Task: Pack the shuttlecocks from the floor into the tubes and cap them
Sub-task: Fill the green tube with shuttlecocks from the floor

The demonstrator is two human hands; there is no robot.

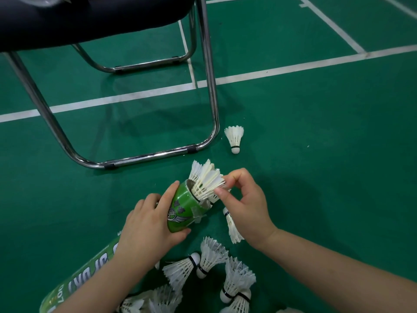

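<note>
My left hand [150,224] grips a green tube [184,207] near its open end, tilted up and away from me. A white feather shuttlecock [206,179] sticks halfway out of the tube mouth, feathers outward. My right hand [243,206] pinches its feather skirt between thumb and fingers. Several loose shuttlecocks [212,263] lie in a pile on the floor below my hands. One shuttlecock [232,224] lies under my right hand. Another single shuttlecock [234,137] rests farther off by the chair leg.
A second green tube [76,283] lies on the floor under my left forearm. A chair with chrome legs [212,86] and a dark seat [90,16] stands ahead on the left. The green court floor [316,132] has white lines.
</note>
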